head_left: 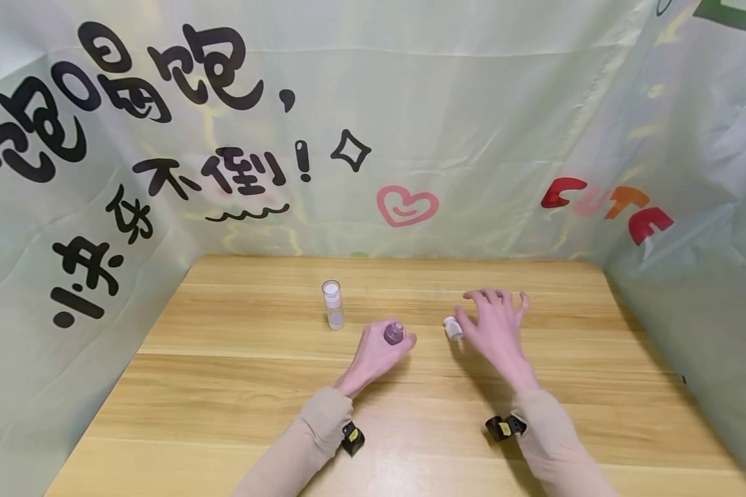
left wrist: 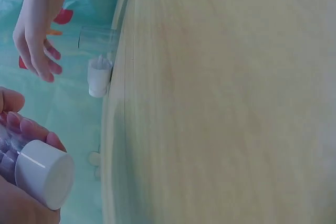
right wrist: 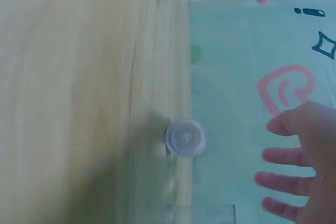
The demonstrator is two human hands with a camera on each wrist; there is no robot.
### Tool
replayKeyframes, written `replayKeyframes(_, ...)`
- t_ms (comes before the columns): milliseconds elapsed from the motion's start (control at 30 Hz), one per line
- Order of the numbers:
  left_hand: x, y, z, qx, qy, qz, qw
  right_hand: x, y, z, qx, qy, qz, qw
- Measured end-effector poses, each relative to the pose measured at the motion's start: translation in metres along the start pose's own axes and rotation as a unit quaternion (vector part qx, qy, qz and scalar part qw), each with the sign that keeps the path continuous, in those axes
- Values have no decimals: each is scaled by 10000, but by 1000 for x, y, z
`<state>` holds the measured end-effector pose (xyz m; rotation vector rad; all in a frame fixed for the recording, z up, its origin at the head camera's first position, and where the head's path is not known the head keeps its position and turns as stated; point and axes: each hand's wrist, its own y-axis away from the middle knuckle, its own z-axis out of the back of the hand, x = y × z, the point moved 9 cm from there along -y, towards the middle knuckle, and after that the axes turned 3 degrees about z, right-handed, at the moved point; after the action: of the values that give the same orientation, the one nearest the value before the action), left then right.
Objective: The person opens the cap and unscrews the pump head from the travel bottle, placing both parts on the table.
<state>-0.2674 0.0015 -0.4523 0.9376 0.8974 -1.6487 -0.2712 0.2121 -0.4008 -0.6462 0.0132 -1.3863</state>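
My left hand grips a small clear bottle upright, its neck showing above the fist. In the left wrist view its wide white base sticks out below the fingers. My right hand hovers over the table with fingers spread and nothing held. Beside its thumb lies a white pump head, seen end-on in the right wrist view as a pale ring. A clear cylindrical cap rests near that pump head; in the head view I cannot make it out.
Left of my left hand stands another slim bottle with a clear cap over its white top. The wooden table meets printed fabric walls at the back and sides. Each wrist wears a small black camera.
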Motion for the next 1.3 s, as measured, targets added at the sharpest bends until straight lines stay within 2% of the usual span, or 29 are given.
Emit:
replayKeyframes(167, 2, -1, 0, -46, 156, 121, 9998, -3, 8, 8, -535, -459, -7, 9975)
replayKeyframes(367, 0, -3, -1, -6, 275, 46, 9996, -6, 17, 7, -661, -689, -5, 9954)
replayKeyframes(633, -1, -7, -7, 318, 603, -32, 9977, -12, 26, 9, -959, -984, 0, 9905)
replayKeyframes(867, 0, -15, -17, 629, 633, 18, 9960, -18, 35, 11, -1082, -1184, -69, 9870)
replayKeyframes(1100, -2, -27, -32, 893, 304, -15, 9955, -29, 41, 20, -1547, -1624, -330, 9740)
replayKeyframes(1300, -1, -33, -44, 1034, 214, -30, 9944, -36, 45, 28, -1951, -1864, -536, 9614)
